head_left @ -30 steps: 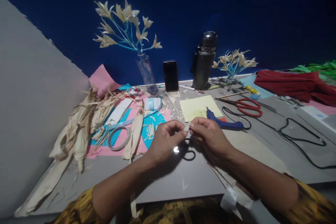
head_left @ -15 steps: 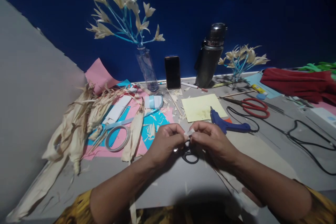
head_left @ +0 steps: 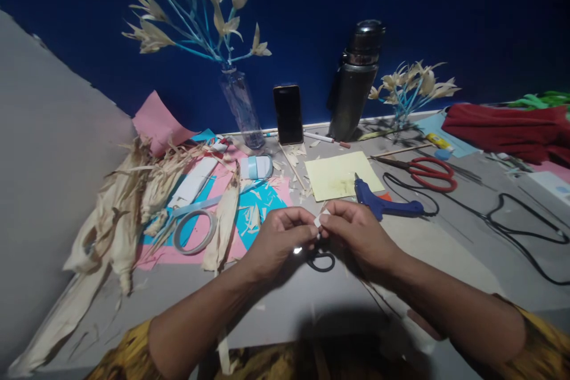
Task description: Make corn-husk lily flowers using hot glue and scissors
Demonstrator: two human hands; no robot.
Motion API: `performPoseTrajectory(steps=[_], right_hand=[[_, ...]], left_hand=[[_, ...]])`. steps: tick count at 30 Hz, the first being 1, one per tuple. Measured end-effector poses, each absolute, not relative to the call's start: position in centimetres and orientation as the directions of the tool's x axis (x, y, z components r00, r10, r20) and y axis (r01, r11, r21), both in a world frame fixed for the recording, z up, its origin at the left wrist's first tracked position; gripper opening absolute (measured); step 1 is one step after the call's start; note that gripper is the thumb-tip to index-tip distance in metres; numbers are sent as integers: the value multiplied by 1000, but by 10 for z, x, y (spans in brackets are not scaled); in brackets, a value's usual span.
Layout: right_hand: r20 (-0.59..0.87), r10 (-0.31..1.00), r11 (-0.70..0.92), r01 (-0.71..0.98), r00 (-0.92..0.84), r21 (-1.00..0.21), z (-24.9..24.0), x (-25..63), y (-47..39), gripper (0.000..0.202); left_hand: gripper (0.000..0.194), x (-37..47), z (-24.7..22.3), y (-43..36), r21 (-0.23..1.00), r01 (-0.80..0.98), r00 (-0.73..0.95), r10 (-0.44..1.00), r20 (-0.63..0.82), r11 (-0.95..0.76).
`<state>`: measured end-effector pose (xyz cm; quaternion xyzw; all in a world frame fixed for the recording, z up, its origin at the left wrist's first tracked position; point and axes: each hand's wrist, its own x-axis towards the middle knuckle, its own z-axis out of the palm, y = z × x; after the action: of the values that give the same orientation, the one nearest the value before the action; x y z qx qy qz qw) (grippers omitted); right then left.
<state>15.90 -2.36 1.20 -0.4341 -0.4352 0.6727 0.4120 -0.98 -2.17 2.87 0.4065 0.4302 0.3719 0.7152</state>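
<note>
Between my two hands is a small white strip [head_left: 321, 218], thin like paper, tape or husk; I cannot tell which. My left hand [head_left: 282, 240] pinches its near end with thumb and forefinger. From the other side my right hand [head_left: 358, 234] grips it with closed fingertips, which cover part of it. Just below the fingers a black-handled tool [head_left: 322, 262], with a ring like a scissors handle, shows on the table; the rest of it is hidden. A blue glue gun [head_left: 387, 205] lies beyond my right hand.
Dried corn husks [head_left: 127, 214], a tape roll [head_left: 195, 231] and coloured paper lie left. A glass vase [head_left: 243, 110] of husk flowers, a phone [head_left: 288, 114] and a flask [head_left: 356, 83] stand along the wall. Red-handled scissors [head_left: 430, 173] and a black cord [head_left: 512, 231] lie right.
The view has shifted slightly, so the things at the back sit higher and further left. The white strip is turned between my fingertips; both hands keep their pinch.
</note>
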Motion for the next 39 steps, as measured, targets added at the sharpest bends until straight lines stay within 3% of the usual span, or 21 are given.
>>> performPoseTrajectory(steps=[7, 18, 39], right_hand=[[-134, 960, -144, -20, -247, -989, 14, 162, -26, 20], [-198, 948, -218, -57, -251, -974, 12, 160, -23, 22], [-133, 962, -129, 34, -239, -991, 14, 162, -26, 22]], left_hand=[[14, -11, 25, -21, 904, -180, 351, 884, -309, 387], [15, -12, 26, -21, 912, -153, 349, 884, -311, 381], [17, -11, 24, -21, 913, -144, 329, 889, -319, 381]])
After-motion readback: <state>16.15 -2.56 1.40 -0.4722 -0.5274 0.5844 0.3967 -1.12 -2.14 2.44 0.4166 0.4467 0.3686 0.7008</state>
